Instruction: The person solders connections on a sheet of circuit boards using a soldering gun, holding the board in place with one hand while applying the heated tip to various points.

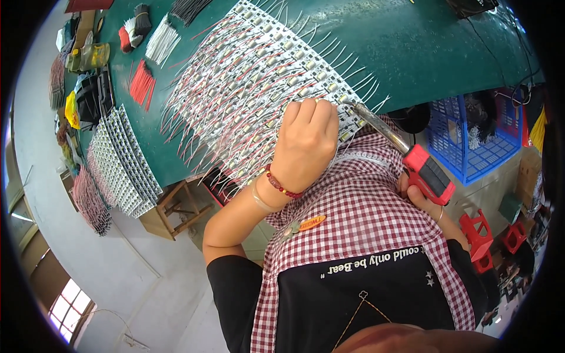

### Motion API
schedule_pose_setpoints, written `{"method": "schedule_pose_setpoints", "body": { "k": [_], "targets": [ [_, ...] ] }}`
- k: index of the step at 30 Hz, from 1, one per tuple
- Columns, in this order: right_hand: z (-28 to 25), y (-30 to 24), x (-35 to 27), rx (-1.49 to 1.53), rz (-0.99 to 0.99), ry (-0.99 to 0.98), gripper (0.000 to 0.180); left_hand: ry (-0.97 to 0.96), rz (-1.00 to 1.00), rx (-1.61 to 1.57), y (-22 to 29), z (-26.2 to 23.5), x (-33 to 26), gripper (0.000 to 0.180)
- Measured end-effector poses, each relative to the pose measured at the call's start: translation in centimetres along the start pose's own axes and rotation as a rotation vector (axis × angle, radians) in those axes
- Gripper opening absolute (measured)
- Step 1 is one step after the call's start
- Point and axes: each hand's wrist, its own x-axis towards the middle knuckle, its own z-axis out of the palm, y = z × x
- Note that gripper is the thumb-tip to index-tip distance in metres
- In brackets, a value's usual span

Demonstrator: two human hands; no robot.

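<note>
My left hand [309,138] is closed over the near edge of a large panel of small white circuit boards [303,50]. Its fingers curl downward, and whatever they pinch is hidden from view. Thin red and white wires [203,97] stick out all across the panel. My right hand [419,199] grips a soldering iron [432,175] with a red and black handle, partly hidden behind that handle. The iron's metal tip reaches the panel's edge, just right of my left fingers.
Bundles of red wires [142,84], white wires [163,41] and black wires [189,7] lie on the green table [424,53]. More board panels [122,162] hang over its left edge. A blue crate [465,141] stands at right, with red stools [475,235] below it.
</note>
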Motion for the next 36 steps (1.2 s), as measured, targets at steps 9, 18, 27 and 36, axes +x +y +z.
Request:
{"method": "schedule_pose_setpoints", "body": {
  "k": [9, 18, 27, 36],
  "targets": [
    [-0.1, -0.3, -0.1, -0.003, -0.007, 0.012, 0.026, -0.009, -0.012, 0.070, 0.1, -0.6, 0.1, 0.009],
    [0.0, -1.4, 0.6, 0.255, 0.063, -0.076, 0.027, -0.054, -0.223, 0.283, -1.5, -7.0, -2.6, 0.028],
    [-0.1, -0.2, -0.4, 0.194, 0.009, 0.012, 0.029, 0.022, -0.120, -0.187, 1.1, -0.4, -1.5, 0.027],
    [-0.3, -0.1, -0.8, 0.032, -0.008, -0.020, 0.032, -0.009, -0.061, -0.163, 0.8, 0.1, -1.3, 0.023]
  ]
}}
